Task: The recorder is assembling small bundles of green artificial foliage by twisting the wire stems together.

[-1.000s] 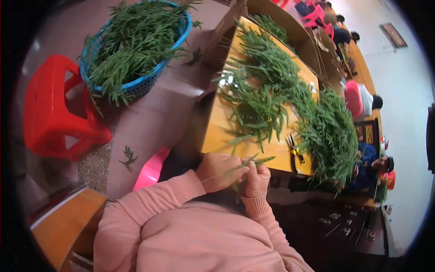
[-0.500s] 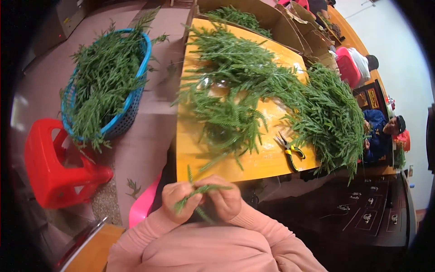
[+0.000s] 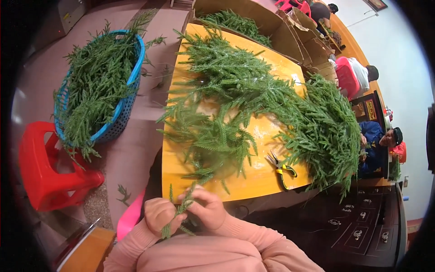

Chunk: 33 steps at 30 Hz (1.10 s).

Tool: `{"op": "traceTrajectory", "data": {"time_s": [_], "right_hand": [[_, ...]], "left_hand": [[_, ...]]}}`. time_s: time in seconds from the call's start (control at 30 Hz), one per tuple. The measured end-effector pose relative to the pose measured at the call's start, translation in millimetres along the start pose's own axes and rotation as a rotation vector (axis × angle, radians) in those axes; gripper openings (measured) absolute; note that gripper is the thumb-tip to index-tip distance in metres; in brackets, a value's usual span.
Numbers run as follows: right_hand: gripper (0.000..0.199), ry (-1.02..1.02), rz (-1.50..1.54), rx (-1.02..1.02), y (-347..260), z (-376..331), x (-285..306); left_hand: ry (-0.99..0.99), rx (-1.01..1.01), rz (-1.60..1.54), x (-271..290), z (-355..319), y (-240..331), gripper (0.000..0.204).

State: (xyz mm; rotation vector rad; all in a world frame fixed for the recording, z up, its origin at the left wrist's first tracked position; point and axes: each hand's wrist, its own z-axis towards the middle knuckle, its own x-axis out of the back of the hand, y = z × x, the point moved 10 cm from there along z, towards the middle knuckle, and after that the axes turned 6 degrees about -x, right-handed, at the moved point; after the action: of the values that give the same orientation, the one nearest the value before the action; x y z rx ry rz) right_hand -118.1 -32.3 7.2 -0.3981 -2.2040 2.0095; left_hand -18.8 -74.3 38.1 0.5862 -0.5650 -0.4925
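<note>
Both hands, the left hand (image 3: 159,216) and right hand (image 3: 206,209), pinch one green sprig (image 3: 180,212) between clenched fingers, close to the body below the yellow worktop (image 3: 265,179). Best to grip near the stem and keep the needles uncrushed; pliers (image 3: 282,167) lie within reach.

It looked like a small handcraft workshop. A yellow table (image 3: 263,181) was heaped with green sprigs (image 3: 235,90), with pliers (image 3: 282,167) lying near. To the left stood a blue basket (image 3: 129,109) of more sprigs and a red stool (image 3: 45,177) (plastic); other workers (image 3: 378,140) sat far right.
</note>
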Motion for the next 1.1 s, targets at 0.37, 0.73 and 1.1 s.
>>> {"op": "traceTrajectory", "data": {"time_s": [0.37, 0.73, 1.1], "right_hand": [[0.004, -0.121, 0.744, -0.544, 51.8, -19.9, -18.4], [0.013, 0.194, 0.484, -0.313, 35.5, -52.1, 12.4], [0.04, 0.406, 0.189, -0.209, 11.1, -62.2, 22.8]], "left_hand": [[-0.047, -0.14, 0.068, 4.8, 5.7, 23.9, 0.036], [-0.011, 0.065, -0.094, -7.6, -4.6, 17.8, 0.017], [0.021, 0.137, -0.065, -5.7, 5.2, 15.5, 0.019]]}}
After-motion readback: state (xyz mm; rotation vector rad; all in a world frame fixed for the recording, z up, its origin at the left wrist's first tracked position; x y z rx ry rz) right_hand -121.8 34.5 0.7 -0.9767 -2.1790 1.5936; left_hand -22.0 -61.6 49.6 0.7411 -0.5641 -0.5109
